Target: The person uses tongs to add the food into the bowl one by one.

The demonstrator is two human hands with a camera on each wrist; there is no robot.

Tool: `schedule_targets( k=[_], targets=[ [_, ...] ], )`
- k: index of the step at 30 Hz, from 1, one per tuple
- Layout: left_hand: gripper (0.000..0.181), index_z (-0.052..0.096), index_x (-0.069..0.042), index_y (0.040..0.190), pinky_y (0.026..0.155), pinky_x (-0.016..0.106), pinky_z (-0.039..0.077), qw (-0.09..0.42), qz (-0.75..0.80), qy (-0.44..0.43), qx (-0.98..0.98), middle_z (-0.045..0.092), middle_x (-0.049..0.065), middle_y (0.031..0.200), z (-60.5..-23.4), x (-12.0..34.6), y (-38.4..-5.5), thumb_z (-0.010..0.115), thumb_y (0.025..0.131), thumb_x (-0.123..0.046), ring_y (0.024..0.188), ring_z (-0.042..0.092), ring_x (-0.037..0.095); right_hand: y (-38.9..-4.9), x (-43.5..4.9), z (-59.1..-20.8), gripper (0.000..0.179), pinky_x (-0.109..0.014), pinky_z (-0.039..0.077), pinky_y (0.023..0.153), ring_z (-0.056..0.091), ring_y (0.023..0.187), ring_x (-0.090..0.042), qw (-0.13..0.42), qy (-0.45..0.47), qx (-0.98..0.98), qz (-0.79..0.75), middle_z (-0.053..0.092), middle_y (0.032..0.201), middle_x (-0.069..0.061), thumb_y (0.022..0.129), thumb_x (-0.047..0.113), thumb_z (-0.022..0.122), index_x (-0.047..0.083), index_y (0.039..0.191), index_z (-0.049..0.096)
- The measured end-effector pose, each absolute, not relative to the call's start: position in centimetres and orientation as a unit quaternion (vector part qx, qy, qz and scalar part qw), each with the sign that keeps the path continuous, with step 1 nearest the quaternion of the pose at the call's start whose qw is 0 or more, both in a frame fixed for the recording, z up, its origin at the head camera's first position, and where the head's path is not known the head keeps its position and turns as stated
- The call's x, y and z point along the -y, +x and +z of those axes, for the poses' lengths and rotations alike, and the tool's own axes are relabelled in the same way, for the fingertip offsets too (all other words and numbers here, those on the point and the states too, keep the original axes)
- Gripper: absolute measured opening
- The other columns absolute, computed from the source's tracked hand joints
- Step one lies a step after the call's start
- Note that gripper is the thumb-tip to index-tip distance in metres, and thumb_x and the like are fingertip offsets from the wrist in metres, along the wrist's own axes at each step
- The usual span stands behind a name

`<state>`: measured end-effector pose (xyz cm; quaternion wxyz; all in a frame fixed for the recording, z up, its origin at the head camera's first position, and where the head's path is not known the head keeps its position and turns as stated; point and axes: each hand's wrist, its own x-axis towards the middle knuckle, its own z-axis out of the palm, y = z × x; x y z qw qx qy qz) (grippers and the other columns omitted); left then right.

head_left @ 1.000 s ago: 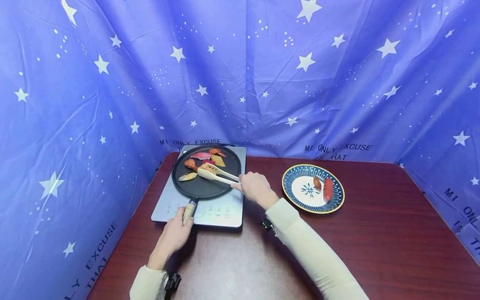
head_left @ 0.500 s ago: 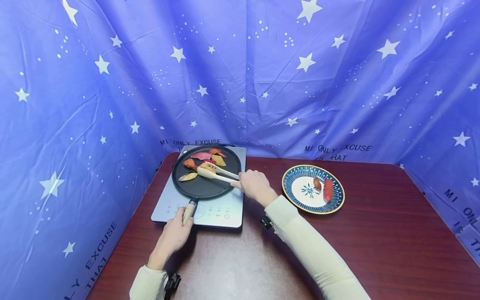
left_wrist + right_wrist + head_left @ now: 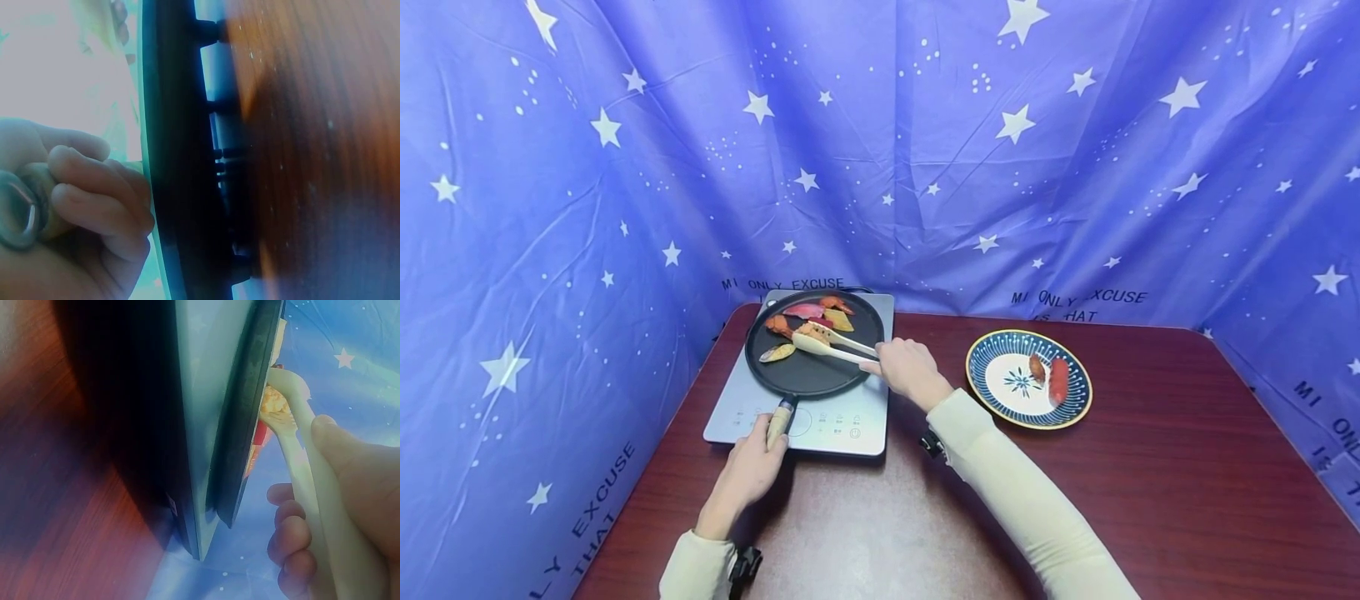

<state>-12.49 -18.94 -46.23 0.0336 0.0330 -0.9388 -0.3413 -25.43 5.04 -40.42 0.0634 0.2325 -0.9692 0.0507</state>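
Observation:
My left hand (image 3: 751,464) grips the wooden-looking handle (image 3: 779,422) of a flat black frying pan (image 3: 805,379); in the left wrist view the fingers (image 3: 100,187) curl round it. Cream-coloured tongs (image 3: 838,354) are held in my right hand (image 3: 913,371), thumb on one arm and fingers round the other in the right wrist view. Between the tong heads sits a golden-brown piece of food (image 3: 275,400), low over the pan. Around it in the pan lie a yellow oval piece (image 3: 777,353), an orange-red piece (image 3: 779,326), a pink slice (image 3: 805,311) and a yellow square piece (image 3: 838,321).
Under the pan is a silver induction cooker (image 3: 737,408) with touch markings at its front. To the right stands a blue-patterned plate (image 3: 992,392) bearing a red sausage (image 3: 1058,382) and a small brown piece (image 3: 1037,367). A starry blue curtain (image 3: 880,150) surrounds the dark red table (image 3: 1165,467).
The tongs and right hand have shifted very slightly left, with the golden-brown piece between the tong heads. The left hand stays on the pan handle.

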Motion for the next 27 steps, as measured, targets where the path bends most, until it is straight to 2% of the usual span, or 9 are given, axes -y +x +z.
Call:
schedule_targets(
  k=[12,27],
  targets=[
    [0.038,0.048,-0.009,0.126,0.052,0.035,0.038,0.031,-0.339,0.037,0.940,0.052,0.006,0.067,-46.2,18.9,-12.6,0.052,0.092,-0.022,0.058,0.049,0.021,-25.5,-4.7,-40.5,0.044,-0.042,0.048,0.057,0.060,0.064,-0.027,0.058,0.228,0.971,0.047,0.060,0.071,-0.009,0.091,0.051,0.054,0.008,0.083,0.061],
    [0.038,0.047,-0.009,0.127,0.052,0.035,0.039,0.027,-0.339,0.042,0.940,0.053,0.006,0.067,-46.1,18.8,-12.6,0.051,0.092,-0.022,0.058,0.049,0.020,-24.3,-5.5,-39.8,0.042,-0.042,0.045,0.053,0.056,0.057,-0.027,0.069,0.213,0.972,0.074,0.055,0.067,-0.007,0.090,0.051,0.056,0.009,0.084,0.055]
  ],
)
